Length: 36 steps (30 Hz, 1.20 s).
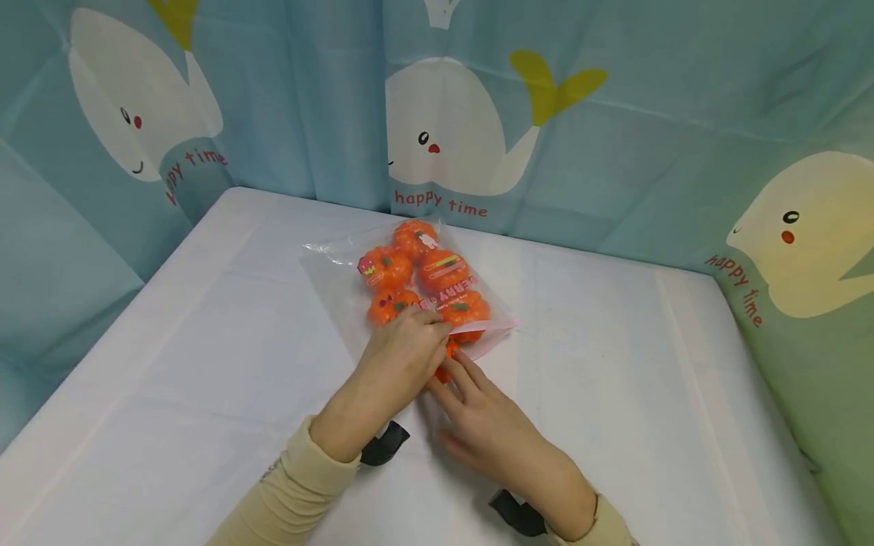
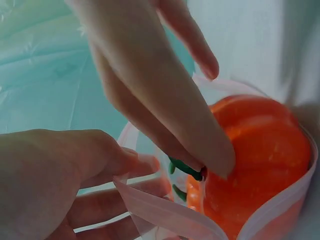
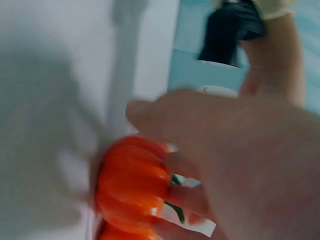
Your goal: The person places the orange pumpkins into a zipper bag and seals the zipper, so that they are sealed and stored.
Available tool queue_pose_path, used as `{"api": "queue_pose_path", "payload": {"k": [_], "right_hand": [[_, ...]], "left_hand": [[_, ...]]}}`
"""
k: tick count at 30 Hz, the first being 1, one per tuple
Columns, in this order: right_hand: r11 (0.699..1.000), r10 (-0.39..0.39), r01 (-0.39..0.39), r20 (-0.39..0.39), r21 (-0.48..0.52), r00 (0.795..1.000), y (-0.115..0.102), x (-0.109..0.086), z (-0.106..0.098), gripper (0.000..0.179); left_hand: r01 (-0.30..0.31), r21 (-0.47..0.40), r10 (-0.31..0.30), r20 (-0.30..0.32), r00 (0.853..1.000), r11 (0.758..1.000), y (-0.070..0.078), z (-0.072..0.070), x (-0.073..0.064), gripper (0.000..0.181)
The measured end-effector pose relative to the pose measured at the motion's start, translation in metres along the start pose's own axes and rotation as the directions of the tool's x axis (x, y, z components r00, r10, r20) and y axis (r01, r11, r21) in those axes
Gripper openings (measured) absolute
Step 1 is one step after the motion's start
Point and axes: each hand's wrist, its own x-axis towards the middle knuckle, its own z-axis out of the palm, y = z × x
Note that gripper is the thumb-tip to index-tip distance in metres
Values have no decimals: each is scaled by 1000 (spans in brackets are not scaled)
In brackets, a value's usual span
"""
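Note:
A clear printed zip bag (image 1: 334, 273) with a pink edge lies on the table, its mouth toward me. Inside are several small orange toy pumpkins (image 1: 385, 267) with green stems. My left hand (image 1: 403, 353) pinches the bag's edge between thumb and fingers, as the left wrist view shows (image 2: 55, 185). Another toy pumpkin (image 2: 265, 145) sits in the mouth, with the pink rim around its lower side. Straight fingers of my right hand (image 1: 488, 413) press on this pumpkin near its stem, while the thumb stays off it in the right wrist view.
The table (image 1: 614, 394) has a white cover. Behind it and at both sides hangs a blue-green curtain (image 1: 655, 136) with whale prints. A black strap (image 1: 385, 444) is on my left wrist and another black strap (image 1: 517, 513) on my right.

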Motion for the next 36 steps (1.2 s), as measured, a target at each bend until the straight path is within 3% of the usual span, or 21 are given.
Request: {"api": "queue_pose_path", "payload": {"k": [3,6,9,13,23,27,31,36], "right_hand": [[994,32,-35,-32,-100,999,0,1,5,74],[988,69,-74,-41,-132,997,0,3,7,75],[991,81,-84,-31,-109,996,1,3,8,73],[997,39,-40,-16,-65,999,-1,3,6,71],[996,27,-25,20,-80,999,-6,2,3,70],[996,-1,0,-9,-93,1000,-5,5,12,75],[994,-27,23,-38,-106,999,-2,9,17,77],[998,1,-4,-45,-61,999,-2,5,10,77]], "left_hand": [[-1,4,1,-6,1000,1000,0,0,0,19],[-14,23,14,-15,1000,1000,0,0,0,19],[-18,24,18,-16,1000,1000,0,0,0,18],[-6,10,6,-6,1000,1000,1,0,-1,17],[-10,37,9,13,1000,999,2,-1,0,17],[-37,70,38,-13,999,997,3,0,0,14],[-35,52,37,-43,998,998,4,0,0,12],[-35,47,36,-32,999,998,5,-1,0,11]]}}
